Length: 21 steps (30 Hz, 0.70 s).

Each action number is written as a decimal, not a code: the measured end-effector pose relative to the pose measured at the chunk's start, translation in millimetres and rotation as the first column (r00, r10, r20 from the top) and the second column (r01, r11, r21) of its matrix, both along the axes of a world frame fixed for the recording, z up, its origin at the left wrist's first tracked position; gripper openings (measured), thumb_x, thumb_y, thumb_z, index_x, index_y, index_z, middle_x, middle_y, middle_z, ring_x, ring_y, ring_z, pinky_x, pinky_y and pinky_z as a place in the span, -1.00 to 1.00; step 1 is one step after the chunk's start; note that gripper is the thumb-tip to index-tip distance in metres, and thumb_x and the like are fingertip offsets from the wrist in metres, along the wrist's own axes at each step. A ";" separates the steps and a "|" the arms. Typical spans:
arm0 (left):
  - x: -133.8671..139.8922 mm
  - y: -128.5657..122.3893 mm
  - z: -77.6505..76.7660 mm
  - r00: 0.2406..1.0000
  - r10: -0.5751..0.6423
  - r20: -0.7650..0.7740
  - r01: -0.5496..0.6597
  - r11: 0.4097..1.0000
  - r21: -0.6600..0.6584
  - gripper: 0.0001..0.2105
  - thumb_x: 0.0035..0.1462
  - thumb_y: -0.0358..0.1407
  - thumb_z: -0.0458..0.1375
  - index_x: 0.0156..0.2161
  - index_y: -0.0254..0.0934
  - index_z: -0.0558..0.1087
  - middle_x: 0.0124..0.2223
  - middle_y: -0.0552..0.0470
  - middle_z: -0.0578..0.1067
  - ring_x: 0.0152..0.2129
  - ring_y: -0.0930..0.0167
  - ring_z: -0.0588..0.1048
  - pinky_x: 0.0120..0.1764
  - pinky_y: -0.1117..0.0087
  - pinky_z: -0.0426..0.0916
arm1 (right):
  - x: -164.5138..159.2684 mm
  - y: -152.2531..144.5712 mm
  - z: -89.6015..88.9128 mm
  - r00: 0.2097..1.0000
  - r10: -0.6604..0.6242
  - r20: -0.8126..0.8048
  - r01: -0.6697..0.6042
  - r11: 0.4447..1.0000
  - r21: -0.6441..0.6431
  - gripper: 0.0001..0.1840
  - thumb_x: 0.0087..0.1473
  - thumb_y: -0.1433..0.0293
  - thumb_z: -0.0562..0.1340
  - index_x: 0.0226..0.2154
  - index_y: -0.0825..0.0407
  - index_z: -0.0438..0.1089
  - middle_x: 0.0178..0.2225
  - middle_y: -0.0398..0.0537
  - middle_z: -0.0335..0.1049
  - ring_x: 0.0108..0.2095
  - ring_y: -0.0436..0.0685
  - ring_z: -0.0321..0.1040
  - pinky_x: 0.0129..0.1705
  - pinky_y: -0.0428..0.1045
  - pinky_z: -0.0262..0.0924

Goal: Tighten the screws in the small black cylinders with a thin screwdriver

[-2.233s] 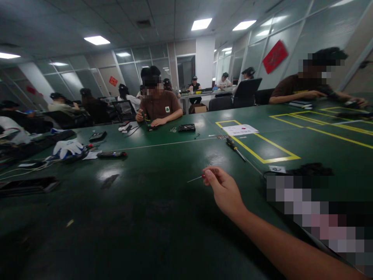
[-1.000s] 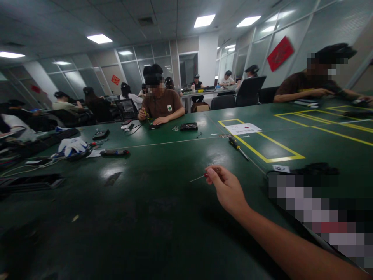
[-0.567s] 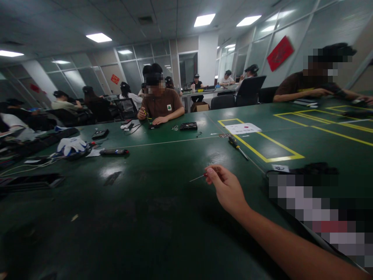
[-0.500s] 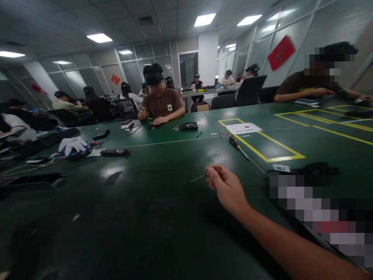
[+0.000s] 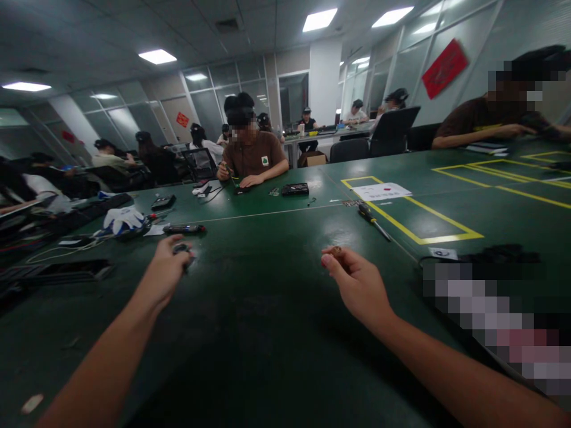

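Note:
My left hand (image 5: 166, 267) is over the left part of the green table (image 5: 267, 333), its fingers curled around a small dark piece (image 5: 186, 255). Motion blur and the fingers hide what kind of piece it is. My right hand (image 5: 357, 276) hovers to the right of the middle, thumb and fingers pinched on a small screwdriver (image 5: 336, 253). Only its brownish and red end shows between the fingers; the thin shaft is not visible now. Beyond this hand lies a larger black-and-yellow screwdriver (image 5: 373, 222).
White-and-blue gloves (image 5: 124, 220), a dark cylindrical tool (image 5: 184, 229) and cables lie at the left. A black device (image 5: 295, 189) and paper sheet (image 5: 381, 191) are farther back. One co-worker (image 5: 254, 154) sits opposite, another (image 5: 486, 122) at the right.
My left hand has come into view from the lower left and closed on the dark piece on the table. The screwdriver shaft in my right hand has gone out of sight.

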<state>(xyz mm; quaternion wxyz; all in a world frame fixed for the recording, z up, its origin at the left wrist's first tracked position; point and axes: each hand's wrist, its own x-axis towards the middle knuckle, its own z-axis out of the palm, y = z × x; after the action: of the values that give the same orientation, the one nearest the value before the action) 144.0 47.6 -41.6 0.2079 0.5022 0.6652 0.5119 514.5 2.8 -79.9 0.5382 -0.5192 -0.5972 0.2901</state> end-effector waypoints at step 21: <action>141.6 -36.9 -52.9 0.816 -0.497 -0.295 0.531 0.846 0.041 -0.71 0.09 -0.41 0.34 -0.06 -0.14 0.56 -0.04 0.07 0.63 -0.03 0.27 0.57 0.39 -0.11 -0.02 | -8.7 -24.8 2.4 0.985 0.152 -0.079 -0.133 0.968 0.212 -0.78 0.29 0.18 0.24 -0.11 -0.06 0.45 -0.31 -0.06 0.57 -0.31 0.14 0.56 -0.25 0.03 0.43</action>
<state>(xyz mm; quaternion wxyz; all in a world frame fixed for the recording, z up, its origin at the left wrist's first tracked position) 285.6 10.7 -94.5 0.2138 0.7407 0.4942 0.4018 505.8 -22.0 -77.5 0.5943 -0.4022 -0.6337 0.2889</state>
